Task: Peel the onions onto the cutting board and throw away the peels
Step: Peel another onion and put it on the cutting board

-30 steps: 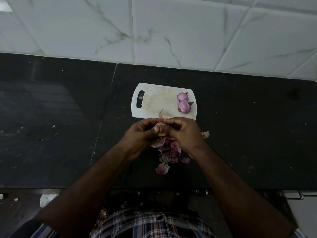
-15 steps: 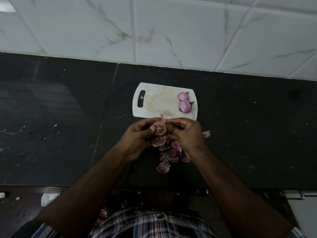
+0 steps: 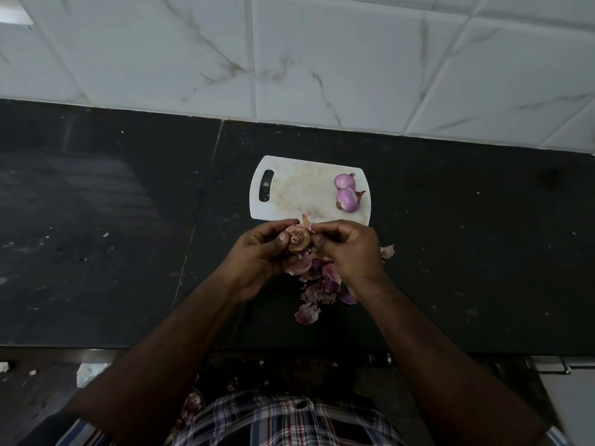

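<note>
While working just short of the cutting board's near edge, cradles a partly skinned onion in the left hand, fingers and thumb curled round it, root end turned up toward the camera, seemingly to give the other hand a clear start at the skin. Pinches with the right hand at the onion's right side, fingers bent tight on a seemingly loose strip of skin; cannot tell how much. Holds the work above the dark counter rather than over the board, probably to drop scraps onto the peels heaped directly below, between the wrists and toward the counter's front edge, sparing the clean white surface. At the board's right end, two peeled onions, touching each other, set well apart from the mess and ready for cutting. On the counter just right of the right hand, one stray peel, apart from the heap. By the look of it: third onion under way, discarding of the peels not yet begun.
</note>
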The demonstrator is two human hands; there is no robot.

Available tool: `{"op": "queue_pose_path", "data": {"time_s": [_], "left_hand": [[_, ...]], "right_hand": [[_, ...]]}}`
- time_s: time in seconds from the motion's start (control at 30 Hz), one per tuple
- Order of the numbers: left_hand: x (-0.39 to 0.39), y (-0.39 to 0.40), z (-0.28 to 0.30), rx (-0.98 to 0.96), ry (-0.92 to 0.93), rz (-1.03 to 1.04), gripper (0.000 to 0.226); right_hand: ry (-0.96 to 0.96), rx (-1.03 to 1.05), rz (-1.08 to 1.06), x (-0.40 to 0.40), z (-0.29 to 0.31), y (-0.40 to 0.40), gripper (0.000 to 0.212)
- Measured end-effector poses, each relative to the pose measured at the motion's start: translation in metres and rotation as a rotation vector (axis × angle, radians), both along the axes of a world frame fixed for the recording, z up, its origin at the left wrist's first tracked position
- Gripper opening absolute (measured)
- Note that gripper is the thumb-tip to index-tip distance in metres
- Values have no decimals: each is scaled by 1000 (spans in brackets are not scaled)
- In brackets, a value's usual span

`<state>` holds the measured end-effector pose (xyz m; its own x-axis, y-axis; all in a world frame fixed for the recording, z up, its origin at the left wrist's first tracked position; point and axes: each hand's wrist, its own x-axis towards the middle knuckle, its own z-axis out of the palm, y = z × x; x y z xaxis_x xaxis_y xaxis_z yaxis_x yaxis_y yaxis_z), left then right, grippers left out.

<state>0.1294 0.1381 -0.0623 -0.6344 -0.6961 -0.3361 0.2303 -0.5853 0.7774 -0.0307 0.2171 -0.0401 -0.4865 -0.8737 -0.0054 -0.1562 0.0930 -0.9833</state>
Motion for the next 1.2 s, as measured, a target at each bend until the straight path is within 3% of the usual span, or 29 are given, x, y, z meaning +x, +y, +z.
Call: {"op": "queue_pose_path", "data": {"time_s": [0.13, 0.2, 0.3, 0.47, 0.67, 0.83, 0.97, 1.2], "left_hand": [[1, 2, 5, 20, 37, -41, 37], [1, 1, 7, 28, 33, -48, 36], [2, -2, 6, 42, -8, -34, 36], [3, -3, 3, 67, -28, -22, 23], [-1, -1, 6, -11, -24, -58, 42], [-1, -2, 7, -63, -30, -48, 35], [-2, -3, 4, -82, -38, -38, 31], [-4, -2, 7, -57, -35, -24, 31]], "right_hand": [[-6, 76, 6, -1, -6, 2, 35], [86, 139, 32, -3, -9, 4, 34], [239, 214, 16, -9, -7, 5, 12], [372, 189, 92, -14, 5, 4, 21], [307, 127, 282, -4, 13, -6, 35], [295, 23, 198, -5, 3, -10, 26], [164, 22, 142, -5, 2, -9, 17], [33, 83, 68, -10, -6, -11, 36]]}}
